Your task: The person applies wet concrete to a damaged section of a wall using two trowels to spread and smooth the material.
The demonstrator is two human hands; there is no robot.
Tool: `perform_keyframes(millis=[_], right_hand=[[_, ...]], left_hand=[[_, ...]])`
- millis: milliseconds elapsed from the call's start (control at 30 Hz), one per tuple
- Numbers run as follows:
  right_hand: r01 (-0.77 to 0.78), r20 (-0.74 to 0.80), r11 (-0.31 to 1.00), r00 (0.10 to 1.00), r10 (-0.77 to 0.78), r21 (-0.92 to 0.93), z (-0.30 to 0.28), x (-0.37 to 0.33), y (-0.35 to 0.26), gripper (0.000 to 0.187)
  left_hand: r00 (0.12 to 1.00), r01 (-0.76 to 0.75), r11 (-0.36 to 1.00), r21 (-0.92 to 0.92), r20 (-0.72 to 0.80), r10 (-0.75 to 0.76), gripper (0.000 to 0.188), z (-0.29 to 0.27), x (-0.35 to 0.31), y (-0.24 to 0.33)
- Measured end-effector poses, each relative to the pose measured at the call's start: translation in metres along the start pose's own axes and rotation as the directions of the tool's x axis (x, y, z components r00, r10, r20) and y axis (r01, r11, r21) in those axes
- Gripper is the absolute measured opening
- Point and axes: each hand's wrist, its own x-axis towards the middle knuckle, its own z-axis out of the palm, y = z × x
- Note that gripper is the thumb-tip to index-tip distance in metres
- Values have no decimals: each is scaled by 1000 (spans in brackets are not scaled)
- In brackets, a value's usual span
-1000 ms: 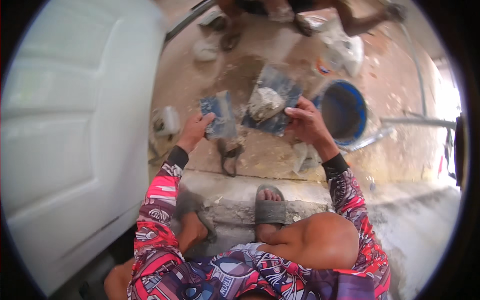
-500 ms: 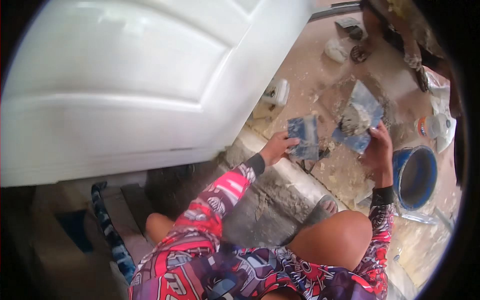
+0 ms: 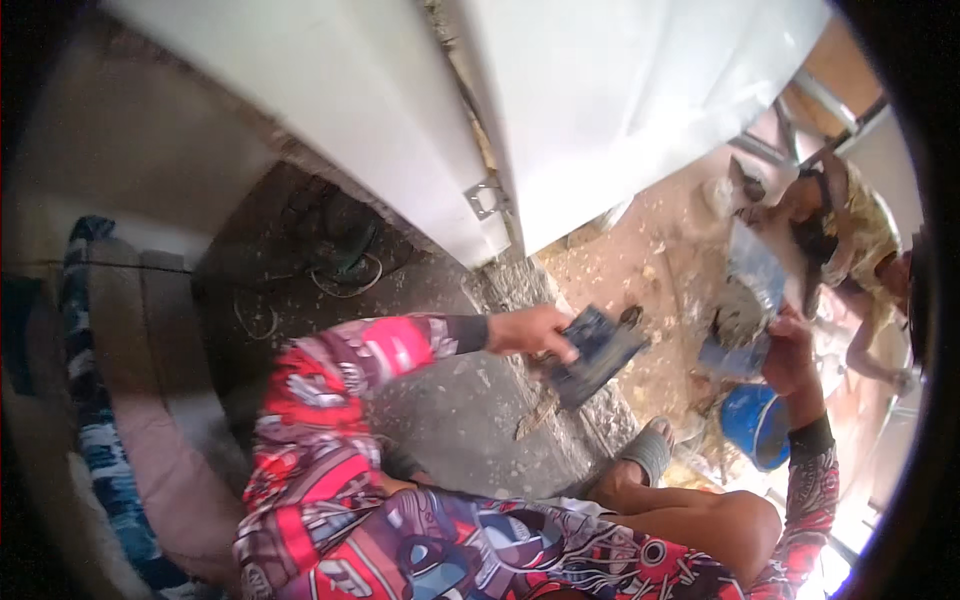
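Note:
My left hand [image 3: 535,333] is closed round the edge of a flat, dark blue rectangular plate [image 3: 592,362] with grey smears. The plate is tilted and blurred, held over the cement-crusted threshold [image 3: 570,395]. At the right, my right hand [image 3: 790,350] grips a pale blue flat sheet [image 3: 758,265] by its edge. A lump of wet grey mortar [image 3: 740,318] sits on that sheet, apart from the plate. Just below my right hand stands a blue bucket [image 3: 755,428], partly hidden by my wrist.
A white door [image 3: 640,110] stands ajar beside a white frame [image 3: 340,110] with a metal plate [image 3: 485,198]. Another person [image 3: 850,225] crouches at the far right. Dark cables [image 3: 345,265] and a pink cushion [image 3: 180,470] with a blue patterned edge lie to the left.
My view has swung left, bringing the door frame and its gap into sight. The blue plate has tilted and moved down, farther from the mortar sheet. Both hands keep their holds.

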Motion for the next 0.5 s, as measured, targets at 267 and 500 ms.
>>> perform_keyframes(millis=[267,500], right_hand=[[-539,77,838,835,545,-89,170,11,67,48],[-574,253,816,782,570,-62,228,50,194,50]], left_hand=[[991,130,992,-6,-10,-130,40,-46,-189,-87],[783,-359,870,-338,-617,83,32,-91,-249,-156]])
